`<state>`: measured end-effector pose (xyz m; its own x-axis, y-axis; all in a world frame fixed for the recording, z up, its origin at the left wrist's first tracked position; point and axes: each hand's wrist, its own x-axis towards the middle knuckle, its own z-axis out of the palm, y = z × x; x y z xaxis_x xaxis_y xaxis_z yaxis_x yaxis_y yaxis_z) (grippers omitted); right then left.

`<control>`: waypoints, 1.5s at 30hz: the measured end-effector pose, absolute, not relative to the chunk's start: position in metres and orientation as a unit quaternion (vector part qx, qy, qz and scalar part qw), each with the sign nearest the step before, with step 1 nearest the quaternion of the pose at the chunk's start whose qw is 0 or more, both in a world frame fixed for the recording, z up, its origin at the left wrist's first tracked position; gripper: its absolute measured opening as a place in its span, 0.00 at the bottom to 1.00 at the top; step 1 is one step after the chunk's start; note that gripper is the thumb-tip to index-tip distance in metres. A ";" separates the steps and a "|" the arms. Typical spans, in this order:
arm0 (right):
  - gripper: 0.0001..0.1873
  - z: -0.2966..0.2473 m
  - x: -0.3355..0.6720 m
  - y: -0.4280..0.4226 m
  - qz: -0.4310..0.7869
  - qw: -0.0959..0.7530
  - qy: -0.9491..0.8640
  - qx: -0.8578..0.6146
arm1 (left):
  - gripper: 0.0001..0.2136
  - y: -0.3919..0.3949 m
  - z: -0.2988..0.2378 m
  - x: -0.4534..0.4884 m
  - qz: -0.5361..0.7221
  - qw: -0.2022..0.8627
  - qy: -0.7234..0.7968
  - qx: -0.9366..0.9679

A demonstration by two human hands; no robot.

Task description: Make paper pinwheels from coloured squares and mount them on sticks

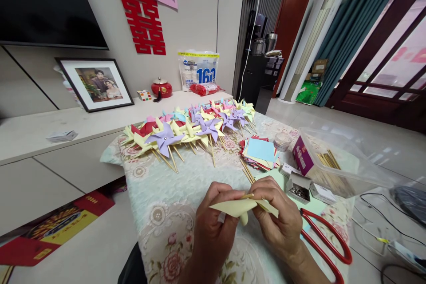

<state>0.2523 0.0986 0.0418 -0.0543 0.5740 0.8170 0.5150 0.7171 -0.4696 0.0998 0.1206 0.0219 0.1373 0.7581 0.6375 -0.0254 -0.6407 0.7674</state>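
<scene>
Ahead of me and to the left runs a low white cabinet (23, 140), and I'm working at a table spread with a floral tablecloth (159, 191) in pale green and cream. A black television (46, 4) hangs above the cabinet, and a dark-framed picture (104, 97) leans on its top. Across the far part of the cloth lie finished paper pinwheels (186, 131) in purple, yellow, red, pink and blue, many with their sticks pointing back toward me. A clear plastic bin (366, 175) with a purple label sits at the right side, a bundle of wooden sticks (329, 159) inside it. My two hands are together over the near part of the table: my left hand (213, 217) pinches one side of a pale yellow paper pinwheel (234, 207) between thumb and fingers, and my right hand (279, 211) grips its other side. The pinwheel is held above the cloth, with a tan stick end (248, 195) showing over its upper edge. Red-handled scissors (325, 222) lie just right of my right hand. Beyond that hand is an untidy stack of coloured paper squares (261, 150), a light blue one on top, with a round clear tub (282, 141) beside it. Nearer the bin stands a small open carton (296, 179) of shiny metal bits, too small to make out.
</scene>
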 end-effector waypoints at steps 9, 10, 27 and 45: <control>0.10 0.046 0.251 0.099 0.039 0.545 -0.748 -0.377 | 0.10 0.124 0.020 0.102 0.591 0.367 0.306 0.651; 0.10 0.046 0.251 0.099 0.043 0.542 -0.749 -0.379 | 0.10 0.124 0.020 0.102 0.588 0.375 0.312 0.645; 0.12 0.044 0.251 0.099 0.046 0.544 -0.749 -0.374 | 0.07 0.122 0.021 0.102 0.595 0.375 0.296 0.646; 0.12 0.044 0.251 0.098 0.054 0.554 -0.747 -0.363 | 0.09 0.119 0.023 0.102 0.603 0.317 0.299 0.669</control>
<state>0.2513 0.0978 0.0437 -0.1222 0.6027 0.7885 0.4830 0.7302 -0.4833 0.1017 0.1189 0.0233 0.0951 0.7813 0.6169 0.0182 -0.6210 0.7836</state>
